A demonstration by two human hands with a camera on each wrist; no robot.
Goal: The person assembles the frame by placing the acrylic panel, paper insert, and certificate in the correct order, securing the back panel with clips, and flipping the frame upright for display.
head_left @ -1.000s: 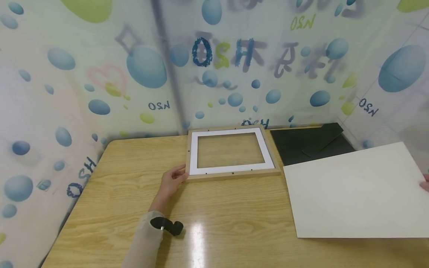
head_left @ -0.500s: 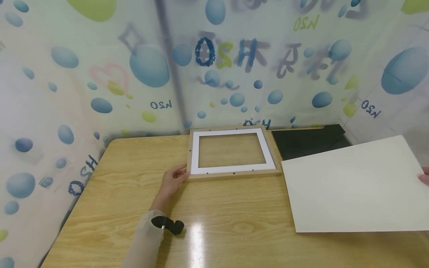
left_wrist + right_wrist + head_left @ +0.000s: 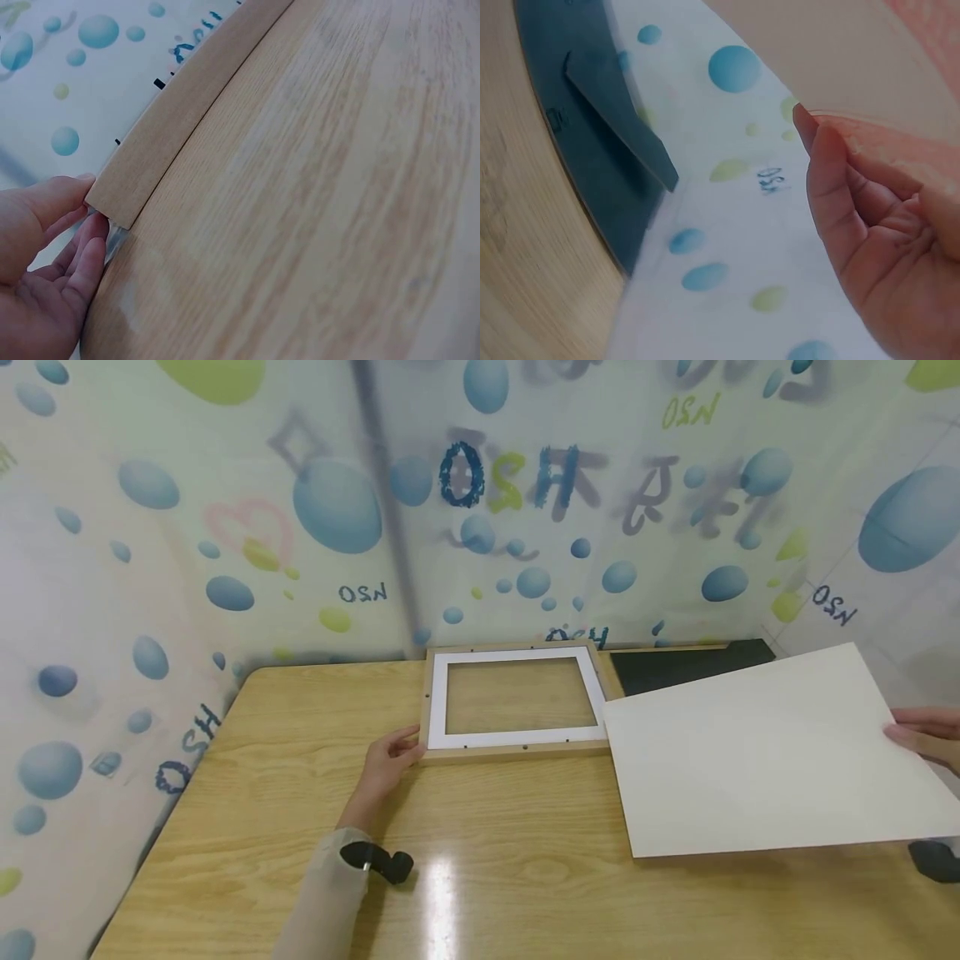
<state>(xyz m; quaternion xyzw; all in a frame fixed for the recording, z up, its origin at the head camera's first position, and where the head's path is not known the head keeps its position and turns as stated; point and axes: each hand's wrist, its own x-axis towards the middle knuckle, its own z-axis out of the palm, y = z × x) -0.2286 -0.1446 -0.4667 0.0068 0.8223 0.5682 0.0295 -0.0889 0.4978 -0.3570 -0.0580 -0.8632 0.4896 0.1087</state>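
A light wooden picture frame (image 3: 517,747) with a white mat (image 3: 435,693) inside lies face down near the table's back edge, its turn-tabs or pins showing as dark dots. My left hand (image 3: 388,762) grips its front left corner; in the left wrist view the thumb is at the top edge and the curled fingers (image 3: 82,270) are at the corner's end. On the right, my right hand (image 3: 930,735) pinches the edge of a large white sheet (image 3: 757,760), held over the table. The right wrist view shows a pink pattern on the sheet's other side (image 3: 889,142).
Behind the sheet lies a black backing board (image 3: 667,667) with a fold-out stand (image 3: 619,124), partly hidden in the head view. A patterned curtain (image 3: 300,593) borders the back of the wooden table (image 3: 487,843). Black wrist cameras (image 3: 378,864) are strapped to both arms.
The white sheet and my right hand have moved left, so the sheet's left corner overlaps the frame's right side and more of the hand shows. My left hand stays at the frame's corner.
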